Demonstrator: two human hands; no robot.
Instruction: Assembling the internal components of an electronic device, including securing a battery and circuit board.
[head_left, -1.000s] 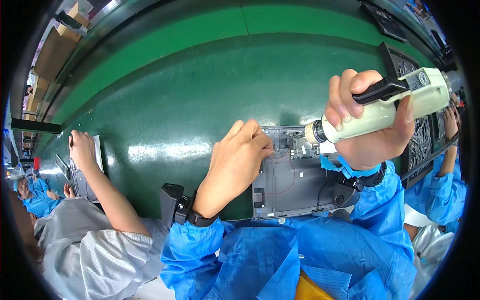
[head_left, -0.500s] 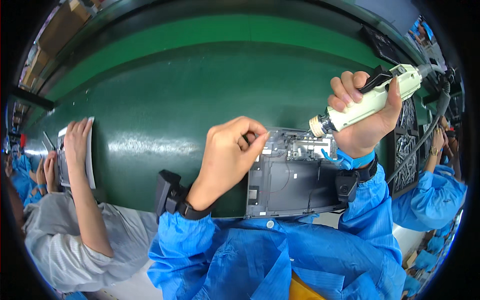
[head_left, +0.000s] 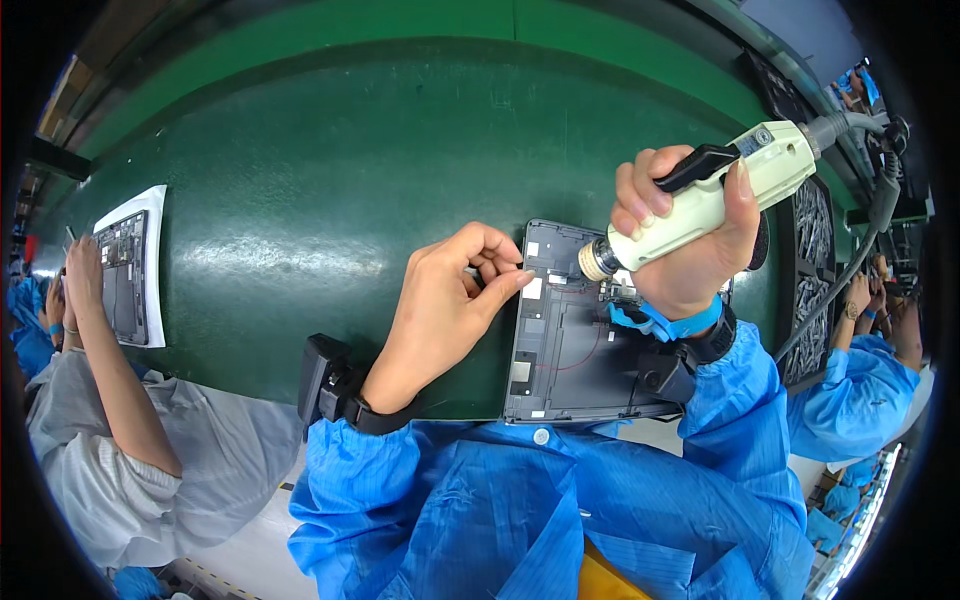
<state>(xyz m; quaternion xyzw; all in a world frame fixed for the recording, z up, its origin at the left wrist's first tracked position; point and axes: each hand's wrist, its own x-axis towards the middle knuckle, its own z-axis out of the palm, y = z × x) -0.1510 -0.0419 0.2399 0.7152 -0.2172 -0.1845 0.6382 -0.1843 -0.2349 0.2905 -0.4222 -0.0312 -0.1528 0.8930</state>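
Observation:
A dark, flat device casing lies at the table's front edge, its inside facing up with a thin red wire and pale patches showing. My right hand is wrapped round a pale-green electric screwdriver with a black lever. The tool slants down to the left over the casing's upper part; its tip is hidden. Beside the casing's upper left edge is my left hand, thumb and index finger pinched together. Whatever it may hold is too small to make out. My right hand and wrist cover part of the casing.
On the green table, a co-worker at the left handles a similar casing on a white sheet. Dark trays of small, silvery pieces stand at the right. A grey cable hangs beside them. Another person works beyond.
My right hand has brought the screwdriver left, further over the casing. My left hand keeps its pinch near the casing's edge. The co-worker's hand has shifted left, uncovering more of their casing.

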